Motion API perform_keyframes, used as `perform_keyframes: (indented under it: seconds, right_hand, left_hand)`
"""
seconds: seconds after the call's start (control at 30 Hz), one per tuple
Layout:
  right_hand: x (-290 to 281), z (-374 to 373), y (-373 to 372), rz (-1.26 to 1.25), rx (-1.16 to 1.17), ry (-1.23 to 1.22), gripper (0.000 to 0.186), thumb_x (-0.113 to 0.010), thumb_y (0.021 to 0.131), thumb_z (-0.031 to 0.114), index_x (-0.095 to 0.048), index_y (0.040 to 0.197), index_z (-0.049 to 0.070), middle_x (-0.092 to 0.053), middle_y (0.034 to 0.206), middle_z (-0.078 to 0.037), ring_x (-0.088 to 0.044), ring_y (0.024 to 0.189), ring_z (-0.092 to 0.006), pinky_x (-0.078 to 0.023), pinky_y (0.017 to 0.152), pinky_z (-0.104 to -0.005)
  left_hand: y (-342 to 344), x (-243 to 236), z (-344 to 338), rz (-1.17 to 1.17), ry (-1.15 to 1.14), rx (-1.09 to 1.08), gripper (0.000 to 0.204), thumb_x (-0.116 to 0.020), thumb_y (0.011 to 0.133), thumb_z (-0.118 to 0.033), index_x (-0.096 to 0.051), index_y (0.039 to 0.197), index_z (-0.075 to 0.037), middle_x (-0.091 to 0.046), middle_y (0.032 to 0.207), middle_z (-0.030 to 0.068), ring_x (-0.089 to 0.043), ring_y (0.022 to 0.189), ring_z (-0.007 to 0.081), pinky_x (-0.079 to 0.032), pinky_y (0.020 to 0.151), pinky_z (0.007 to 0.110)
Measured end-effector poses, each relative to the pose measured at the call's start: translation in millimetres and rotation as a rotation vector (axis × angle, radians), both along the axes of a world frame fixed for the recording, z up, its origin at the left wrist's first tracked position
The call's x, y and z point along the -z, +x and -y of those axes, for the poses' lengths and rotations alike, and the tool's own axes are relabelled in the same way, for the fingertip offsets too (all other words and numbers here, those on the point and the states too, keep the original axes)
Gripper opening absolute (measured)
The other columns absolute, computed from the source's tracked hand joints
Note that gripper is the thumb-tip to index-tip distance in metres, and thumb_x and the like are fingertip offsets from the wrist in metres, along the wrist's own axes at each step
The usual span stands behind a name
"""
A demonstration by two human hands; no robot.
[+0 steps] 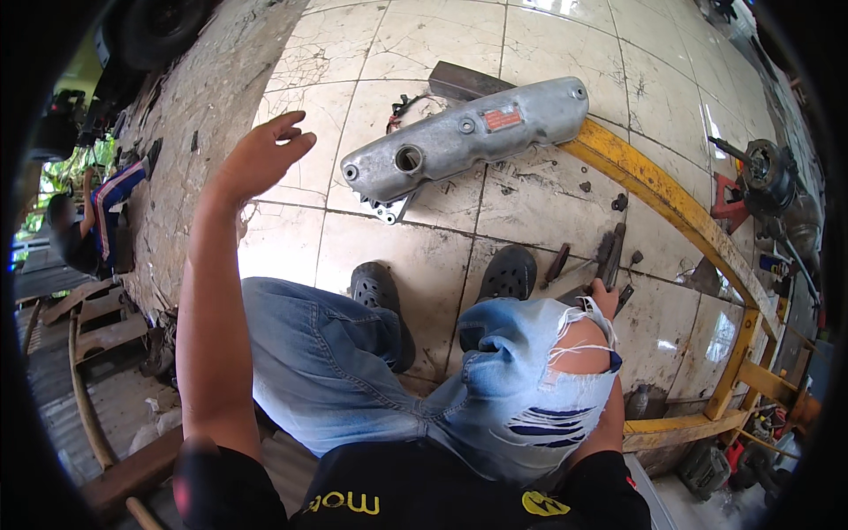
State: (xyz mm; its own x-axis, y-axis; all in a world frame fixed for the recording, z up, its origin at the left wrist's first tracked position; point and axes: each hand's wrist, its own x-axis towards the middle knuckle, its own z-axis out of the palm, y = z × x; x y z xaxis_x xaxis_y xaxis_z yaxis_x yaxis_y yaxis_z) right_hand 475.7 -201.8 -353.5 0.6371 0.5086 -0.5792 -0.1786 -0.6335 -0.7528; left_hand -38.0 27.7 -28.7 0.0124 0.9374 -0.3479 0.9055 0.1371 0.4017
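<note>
We face stained workshop tiles and a dull silver cover. Our left hand hangs loosely spread, empty; our right hand's grip we cannot tell.

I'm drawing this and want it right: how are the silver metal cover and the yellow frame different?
Colour: the silver metal cover is dull grey, while the yellow frame is yellow with dark worn patches. Shape: the cover is one chunky piece, but the frame has slimmer bars joined together. Details: the cover has a reddish label on top; the frame shows no such label. Both look like metal and scuffed.
</note>
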Motion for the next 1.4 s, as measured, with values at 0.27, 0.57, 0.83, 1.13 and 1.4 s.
perform_keyframes:
  seconds: [0.27,0.57,0.83,1.13,1.4]
  right_hand:
    - [-119.4,-78.1,28.9,0.486,-0.576,0.158,0.045,-0.059,0.098,0.034,-0.049,0.124,-0.002,-0.061,0.08,-0.015,-0.061,0.066,-0.0227,-0.048,0.063,-0.0376]
    - [-173.3,-206.3,-170.2,0.459,-1.158,0.281,0.046,-0.053,0.102,0.034,-0.036,0.129,0.0,-0.053,0.076,-0.007,-0.054,0.053,-0.0127,-0.049,0.047,-0.0331]
    - [-109.2,-195.6,-211.2,0.799,-1.124,0.062,0.047,-0.05,0.101,0.036,-0.039,0.125,-0.004,-0.065,0.099,-0.034,-0.066,0.09,-0.05,-0.051,0.079,-0.0551]
    - [-174.3,-228.8,-131.1,0.715,-0.999,0.11,0.042,-0.043,0.104,0.04,-0.041,0.117,0.0,-0.066,0.089,-0.028,-0.067,0.082,-0.0445,-0.052,0.075,-0.0542]
    - [-150.7,-234.6,-101.5,0.959,-1.048,0.069,0.04,-0.042,0.104,0.041,-0.042,0.117,0.003,-0.067,0.097,-0.031,-0.068,0.086,-0.0476,-0.054,0.078,-0.0563]
  left_hand:
    - [24.1,39.5,-17.4,-0.159,-0.121,0.334,0.09,-0.074,0.082,-0.046,-0.035,0.152,-0.005,-0.045,0.148,0.025,-0.046,0.136,0.0384,-0.039,0.112,0.041]
    - [23.0,118.6,-14.9,-0.571,-0.232,0.432,0.123,-0.081,0.07,-0.06,-0.013,0.159,-0.01,-0.026,0.163,0.0072,-0.025,0.149,0.0331,-0.024,0.111,0.073]
    - [18.9,149.5,-6.9,-0.592,-0.042,0.437,0.098,-0.074,0.081,-0.055,-0.028,0.154,-0.009,-0.047,0.149,0.0046,-0.031,0.146,0.0287,-0.013,0.114,0.073]
    - [28.9,159.0,-13.8,-0.769,0.021,0.506,0.097,-0.076,0.077,-0.059,-0.039,0.149,-0.005,-0.052,0.141,0.0103,-0.028,0.146,0.0306,-0.009,0.116,0.072]
    - [35.8,156.7,-21.9,-0.759,0.018,0.509,0.095,-0.073,0.081,-0.057,-0.038,0.15,-0.003,-0.05,0.146,0.013,-0.026,0.148,0.0315,-0.006,0.117,0.07]
